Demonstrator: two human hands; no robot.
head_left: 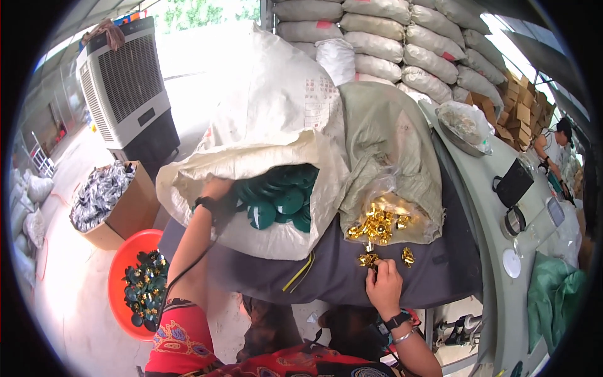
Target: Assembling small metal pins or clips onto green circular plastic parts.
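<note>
My left hand (217,188) reaches into the mouth of a white woven sack (276,248), beside a heap of dark green round discs (262,213). Its fingers are out of sight among the sack's folds and the discs. My right hand (384,286) is low over the dark cloth, with fingertips pinched on a shiny gold metallic piece (368,259). Another gold piece (407,256) lies just to its right. Behind that hand, more gold pieces (379,225) spill from a clear plastic bag inside a grey-green sack (392,144).
At lower left, a red-orange basin (119,261) holds green and gold pieces, near a cardboard box (129,217) of silvery parts. An air cooler (129,88) stands behind. Along the right runs a grey table (480,188). Stacked sacks (377,44) rise behind; another person (556,147) is far right.
</note>
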